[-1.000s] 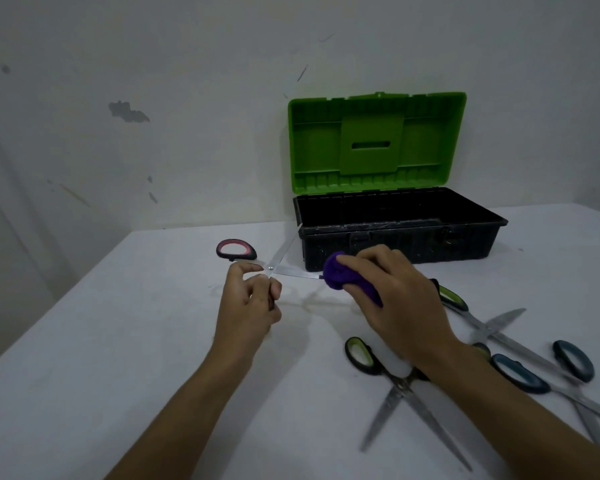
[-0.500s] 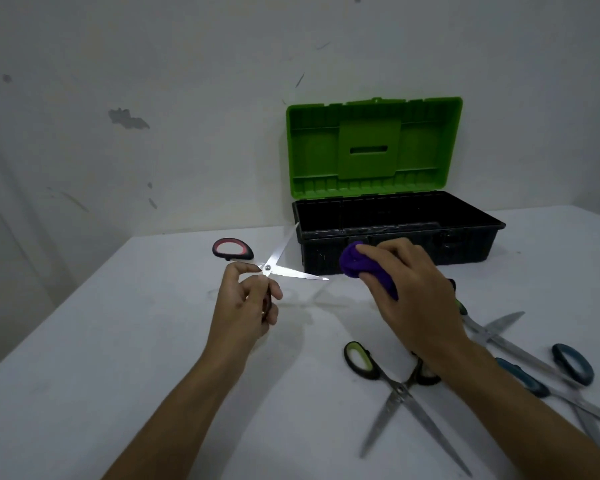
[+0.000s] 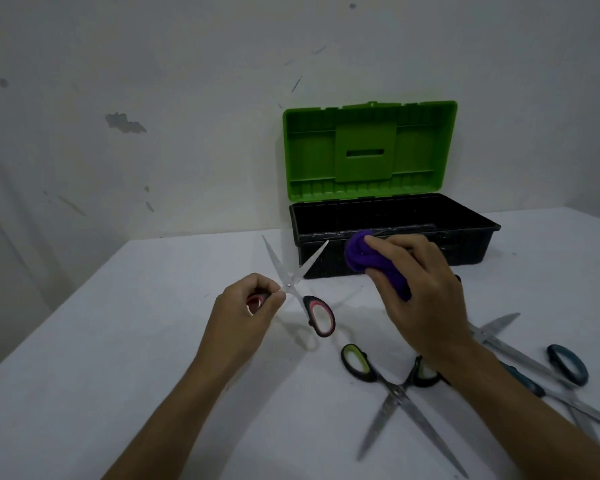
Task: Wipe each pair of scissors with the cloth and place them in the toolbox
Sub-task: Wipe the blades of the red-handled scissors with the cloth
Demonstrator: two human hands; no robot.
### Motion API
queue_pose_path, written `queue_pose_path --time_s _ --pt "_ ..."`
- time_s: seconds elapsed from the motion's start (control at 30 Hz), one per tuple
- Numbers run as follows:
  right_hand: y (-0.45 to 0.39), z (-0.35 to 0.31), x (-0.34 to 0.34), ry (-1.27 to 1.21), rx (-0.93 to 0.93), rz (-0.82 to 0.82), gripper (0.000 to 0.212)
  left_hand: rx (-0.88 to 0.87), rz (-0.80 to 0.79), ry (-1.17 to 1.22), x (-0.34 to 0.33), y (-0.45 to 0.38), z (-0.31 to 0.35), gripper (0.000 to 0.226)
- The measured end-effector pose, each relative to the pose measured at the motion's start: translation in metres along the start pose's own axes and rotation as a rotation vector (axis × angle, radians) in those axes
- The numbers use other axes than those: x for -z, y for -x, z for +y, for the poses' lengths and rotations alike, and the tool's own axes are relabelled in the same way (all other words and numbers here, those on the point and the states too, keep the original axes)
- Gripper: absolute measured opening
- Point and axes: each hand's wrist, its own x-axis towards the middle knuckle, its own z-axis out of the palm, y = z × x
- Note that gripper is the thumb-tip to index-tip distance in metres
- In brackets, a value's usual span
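Note:
My left hand [image 3: 248, 304] grips one handle of the red-and-black scissors [image 3: 300, 289], held above the table with the blades spread open and pointing up toward the toolbox. The other handle hangs free at the lower right. My right hand [image 3: 420, 292] grips a bunched purple cloth [image 3: 364, 259] just right of the blades, apart from them. The black toolbox [image 3: 465, 249] stands behind with its green lid [image 3: 369, 150] raised; I see nothing inside it.
Green-handled scissors [image 3: 392, 393] lie open on the white table [image 3: 118, 341] at the lower right. Blue-handled scissors [image 3: 565, 365] and another pair [image 3: 492, 332] lie further right, partly under my right forearm. A wall stands close behind.
My left hand has turned the red scissors so the blades point up and the free handle swings down to the right. My right hand with the cloth has lifted away toward the toolbox.

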Motion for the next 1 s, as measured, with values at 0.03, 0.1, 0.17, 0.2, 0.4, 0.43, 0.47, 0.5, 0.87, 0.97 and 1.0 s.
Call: queue_pose_path --time_s 0.03,0.1,0.17,0.2,0.4,0.43,0.47,0.5,0.87,0.97,1.0 --pt "0.000 -0.001 0.000 -0.003 0.010 -0.003 0.041 0.004 -0.016 0.015 0.000 0.000 0.000 0.012" --pt "0.001 -0.003 -0.001 -0.011 0.035 -0.018 0.040 0.043 -0.054 0.097 0.000 0.001 0.004 0.012" --pt "0.002 -0.007 -0.003 -0.020 0.069 -0.048 0.041 0.066 -0.077 0.136 -0.002 0.003 0.008 0.012" --pt "0.003 -0.008 -0.005 -0.022 0.090 -0.067 0.042 0.054 -0.069 0.119 -0.003 0.004 0.008 0.012" --pt "0.009 -0.021 -0.014 -0.003 0.199 -0.193 0.043 0.000 -0.060 -0.009 -0.008 0.008 0.013 0.010" --pt "0.010 -0.024 -0.015 0.011 0.205 -0.220 0.043 -0.004 -0.074 -0.040 -0.009 0.009 0.014 0.010" --pt "0.012 -0.026 -0.017 0.023 0.204 -0.241 0.043 -0.011 -0.077 -0.065 -0.010 0.010 0.014 0.011" --pt "0.013 -0.028 -0.019 0.031 0.202 -0.256 0.043 -0.021 -0.073 -0.085 -0.010 0.011 0.015 0.013" --pt "0.001 0.002 -0.005 0.066 0.051 -0.103 0.042 0.034 -0.092 -0.057 -0.004 0.008 0.015 0.017" --pt "0.007 -0.027 -0.014 0.048 0.199 -0.219 0.045 0.018 -0.084 -0.088 -0.008 0.009 0.014 0.014" --pt "0.009 -0.033 -0.017 0.053 0.227 -0.259 0.046 0.003 -0.087 -0.093 -0.008 0.010 0.014 0.015"
